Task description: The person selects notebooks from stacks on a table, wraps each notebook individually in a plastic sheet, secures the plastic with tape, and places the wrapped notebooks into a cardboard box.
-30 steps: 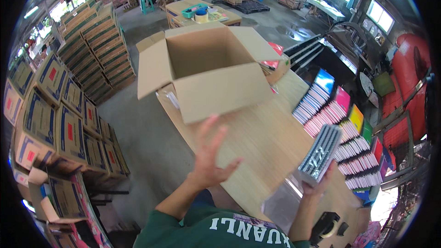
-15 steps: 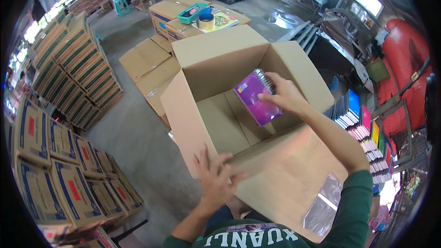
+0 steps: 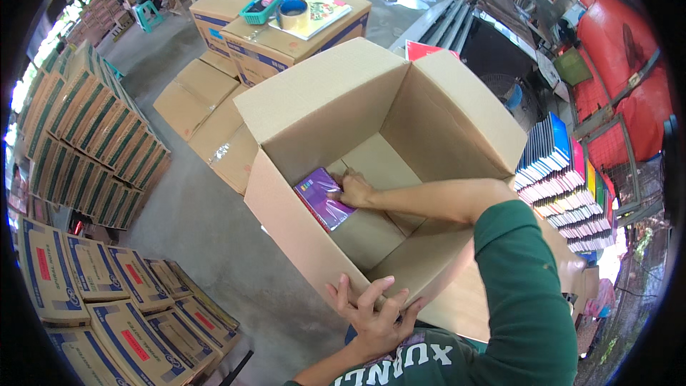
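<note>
We reach right hand [image 3: 355, 191] down inside big open box [image 3: 446, 125]. Right fingers close together, holding purple notebook pack [image 3: 316, 194] by its end. Pack sits low in box, beside left wall. We keep left hand [image 3: 375, 316] on box's near corner, fingers spread wide. Right of box, we see notebook stacks [image 3: 557, 180] in many colors. Past box, green basket [image 3: 261, 8] sits on closed boxes [image 3: 256, 66].
</note>
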Demonstrator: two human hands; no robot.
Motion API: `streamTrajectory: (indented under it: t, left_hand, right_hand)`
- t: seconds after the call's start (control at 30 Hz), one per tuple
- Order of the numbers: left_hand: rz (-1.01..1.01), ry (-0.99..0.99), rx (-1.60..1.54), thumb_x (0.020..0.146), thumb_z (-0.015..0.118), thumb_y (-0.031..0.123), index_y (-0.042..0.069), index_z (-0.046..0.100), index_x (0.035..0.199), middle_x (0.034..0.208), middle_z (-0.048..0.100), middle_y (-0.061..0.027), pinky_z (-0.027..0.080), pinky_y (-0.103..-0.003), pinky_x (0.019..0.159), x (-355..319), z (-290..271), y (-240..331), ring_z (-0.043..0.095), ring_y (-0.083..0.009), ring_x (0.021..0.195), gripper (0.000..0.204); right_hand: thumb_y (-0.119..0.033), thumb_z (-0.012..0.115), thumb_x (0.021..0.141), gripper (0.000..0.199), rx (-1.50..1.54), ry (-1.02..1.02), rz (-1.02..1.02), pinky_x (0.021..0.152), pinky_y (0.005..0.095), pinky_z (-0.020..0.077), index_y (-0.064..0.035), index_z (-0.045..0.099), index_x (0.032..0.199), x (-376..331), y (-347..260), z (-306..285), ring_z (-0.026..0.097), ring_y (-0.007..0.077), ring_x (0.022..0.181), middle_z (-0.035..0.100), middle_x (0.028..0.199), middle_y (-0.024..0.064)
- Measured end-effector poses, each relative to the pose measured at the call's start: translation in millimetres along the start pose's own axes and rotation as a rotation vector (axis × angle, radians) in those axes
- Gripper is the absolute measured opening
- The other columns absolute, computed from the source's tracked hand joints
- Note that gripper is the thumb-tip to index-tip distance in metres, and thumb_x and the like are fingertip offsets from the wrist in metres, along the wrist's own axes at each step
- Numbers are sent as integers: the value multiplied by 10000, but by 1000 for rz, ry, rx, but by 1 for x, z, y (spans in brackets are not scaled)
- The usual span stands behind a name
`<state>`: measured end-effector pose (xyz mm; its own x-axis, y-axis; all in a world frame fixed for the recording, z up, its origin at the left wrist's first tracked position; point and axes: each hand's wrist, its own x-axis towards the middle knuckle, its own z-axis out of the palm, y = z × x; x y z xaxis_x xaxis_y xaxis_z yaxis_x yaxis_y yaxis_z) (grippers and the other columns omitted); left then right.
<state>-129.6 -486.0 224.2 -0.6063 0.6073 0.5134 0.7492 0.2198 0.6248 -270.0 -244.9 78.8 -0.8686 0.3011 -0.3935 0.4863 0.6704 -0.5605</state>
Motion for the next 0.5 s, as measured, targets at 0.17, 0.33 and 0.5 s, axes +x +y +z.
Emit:
streamTrajectory:
  t: [0.17, 0.33, 0.5]
  left_hand:
    - [3, 7, -18, 663, 856, 378, 168, 641, 883, 1217, 473, -82, 154, -625, 1103, -2, 5, 0, 245, -438, 1303, 372]
    - [-97, 25, -33, 645, 884, 314, 157, 632, 839, 1247, 499, -69, 159, -630, 1113, 0, 4, 14, 245, -442, 1330, 355]
    - [-108, -9, 70, 647, 874, 257, 79, 614, 887, 1316, 427, -138, 235, -599, 1113, -4, 1, 41, 297, -432, 1345, 396]
  right_hand:
    - [-253, 836, 674, 1198, -490, -216, -424, 924, 445, 503, -12, 32, 1530, -25, 2, -3, 594, 439, 1042, 356, 1313, 339]
    - [-284, 847, 662, 919, -477, -257, -459, 842, 462, 535, 33, 377, 1386, -24, -15, -34, 641, 413, 954, 517, 1209, 295]
    - [-402, 782, 748, 483, -725, -121, -677, 803, 459, 550, -3, 661, 992, -66, -72, -132, 677, 350, 953, 691, 936, 211]
